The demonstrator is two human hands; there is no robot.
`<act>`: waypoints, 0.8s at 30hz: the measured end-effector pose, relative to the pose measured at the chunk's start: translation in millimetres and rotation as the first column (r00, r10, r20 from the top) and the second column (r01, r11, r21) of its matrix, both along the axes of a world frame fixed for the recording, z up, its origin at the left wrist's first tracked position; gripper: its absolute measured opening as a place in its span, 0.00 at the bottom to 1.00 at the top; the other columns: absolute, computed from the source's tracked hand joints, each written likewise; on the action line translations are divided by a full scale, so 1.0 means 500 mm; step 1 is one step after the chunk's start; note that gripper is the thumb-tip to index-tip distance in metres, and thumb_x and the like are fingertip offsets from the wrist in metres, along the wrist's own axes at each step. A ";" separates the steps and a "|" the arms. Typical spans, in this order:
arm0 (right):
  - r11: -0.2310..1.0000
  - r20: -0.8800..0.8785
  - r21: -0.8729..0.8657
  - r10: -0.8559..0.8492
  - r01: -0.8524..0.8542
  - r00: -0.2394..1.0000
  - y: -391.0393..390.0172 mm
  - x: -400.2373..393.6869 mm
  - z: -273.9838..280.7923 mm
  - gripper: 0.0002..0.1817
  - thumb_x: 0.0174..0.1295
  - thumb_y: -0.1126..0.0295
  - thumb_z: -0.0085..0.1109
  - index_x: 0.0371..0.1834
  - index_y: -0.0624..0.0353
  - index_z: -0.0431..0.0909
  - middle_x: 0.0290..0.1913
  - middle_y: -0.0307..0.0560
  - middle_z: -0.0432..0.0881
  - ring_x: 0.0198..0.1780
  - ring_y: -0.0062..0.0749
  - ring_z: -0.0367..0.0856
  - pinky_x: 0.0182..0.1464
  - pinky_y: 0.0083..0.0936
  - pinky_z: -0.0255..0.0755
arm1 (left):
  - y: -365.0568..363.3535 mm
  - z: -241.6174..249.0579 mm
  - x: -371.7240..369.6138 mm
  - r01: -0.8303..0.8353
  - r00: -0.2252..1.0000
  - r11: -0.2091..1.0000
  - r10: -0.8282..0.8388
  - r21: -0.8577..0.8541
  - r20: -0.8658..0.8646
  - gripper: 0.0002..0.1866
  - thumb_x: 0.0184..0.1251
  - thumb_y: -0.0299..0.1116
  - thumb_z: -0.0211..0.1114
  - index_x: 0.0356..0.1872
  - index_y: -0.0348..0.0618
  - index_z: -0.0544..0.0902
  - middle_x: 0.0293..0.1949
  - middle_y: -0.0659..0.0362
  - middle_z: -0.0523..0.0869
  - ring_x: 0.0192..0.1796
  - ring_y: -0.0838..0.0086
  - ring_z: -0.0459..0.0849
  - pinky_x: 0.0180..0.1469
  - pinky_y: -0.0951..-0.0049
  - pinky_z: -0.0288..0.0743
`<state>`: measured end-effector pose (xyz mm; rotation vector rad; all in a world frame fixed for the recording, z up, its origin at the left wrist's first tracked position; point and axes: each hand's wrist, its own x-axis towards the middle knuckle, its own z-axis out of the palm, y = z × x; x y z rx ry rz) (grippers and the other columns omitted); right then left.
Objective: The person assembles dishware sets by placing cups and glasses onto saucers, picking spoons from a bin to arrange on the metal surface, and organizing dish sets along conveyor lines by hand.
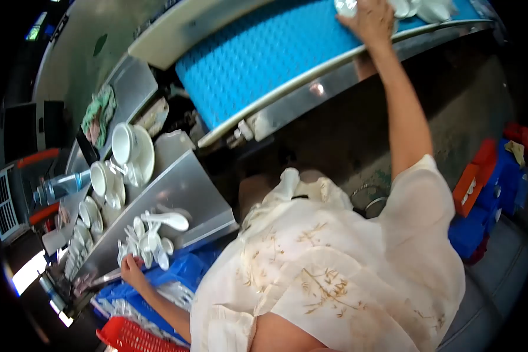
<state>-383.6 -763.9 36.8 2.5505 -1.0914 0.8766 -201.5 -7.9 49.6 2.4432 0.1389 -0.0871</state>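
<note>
My right hand (pixel 370 23) reaches over the blue conveyor belt (pixel 258 58) at the top edge of the view. Its fingers are closed around shiny white spoons (pixel 346 7), partly cut off by the frame. More white spoons (pixel 431 10) lie on the belt to its right. Low on the left, my left hand (pixel 132 270) is at the near edge of a pile of white ceramic spoons (pixel 149 237) on a metal tray (pixel 196 188). Its fingers are bent together, and what they hold is too small to make out.
Stacked white bowls and cups (pixel 132 146) stand beyond the tray, near a plastic bottle (pixel 64 186) and a green cloth (pixel 99 114). Below the tray are a blue crate (pixel 184 270) and a red basket (pixel 135 337). Blue bins (pixel 481 217) stand at right.
</note>
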 end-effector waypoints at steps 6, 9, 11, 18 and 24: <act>1.000 -0.071 0.026 0.008 -0.006 0.997 -0.040 -0.003 -0.022 0.42 0.37 0.54 0.73 0.62 0.36 0.68 0.65 0.56 0.60 0.65 0.49 0.57 0.61 0.50 0.50 | -0.020 -0.012 -0.001 -0.052 0.996 0.994 0.058 -0.092 0.063 0.10 0.64 0.34 0.56 0.30 0.37 0.79 0.20 0.61 0.78 0.20 0.82 0.73 0.21 0.83 0.69; 0.999 -0.064 0.031 0.023 -0.021 0.998 -0.014 -0.001 -0.009 0.43 0.37 0.56 0.74 0.63 0.39 0.67 0.65 0.57 0.59 0.65 0.51 0.56 0.62 0.51 0.49 | -0.007 -0.020 0.003 -0.041 0.995 0.994 0.051 -0.106 0.089 0.10 0.64 0.34 0.57 0.31 0.37 0.79 0.19 0.61 0.77 0.19 0.82 0.73 0.20 0.83 0.68; 0.999 -0.077 0.023 0.047 -0.045 0.996 0.003 0.004 -0.003 0.44 0.37 0.56 0.74 0.64 0.41 0.65 0.66 0.56 0.58 0.66 0.52 0.55 0.63 0.53 0.48 | 0.035 -0.054 0.018 -0.014 0.991 0.997 0.024 -0.075 0.129 0.11 0.63 0.34 0.57 0.30 0.36 0.79 0.18 0.60 0.77 0.17 0.80 0.73 0.19 0.82 0.67; 0.952 0.175 0.041 0.293 -0.304 0.940 0.129 -0.010 0.035 0.36 0.41 0.65 0.71 0.58 0.51 0.69 0.60 0.56 0.64 0.63 0.49 0.60 0.62 0.45 0.52 | -0.042 0.014 -0.021 -0.014 0.995 0.984 -0.004 0.178 0.101 0.16 0.63 0.38 0.57 0.33 0.29 0.80 0.27 0.52 0.82 0.25 0.71 0.77 0.27 0.72 0.72; 0.611 0.424 -0.144 0.749 -0.778 0.509 0.384 -0.055 -0.057 0.05 0.49 0.75 0.56 0.31 0.58 0.77 0.33 0.46 0.79 0.34 0.41 0.78 0.35 0.35 0.71 | 0.038 -0.067 0.021 -0.022 0.992 1.000 0.022 -0.004 0.126 0.12 0.63 0.36 0.57 0.31 0.35 0.79 0.22 0.58 0.79 0.18 0.78 0.75 0.20 0.80 0.68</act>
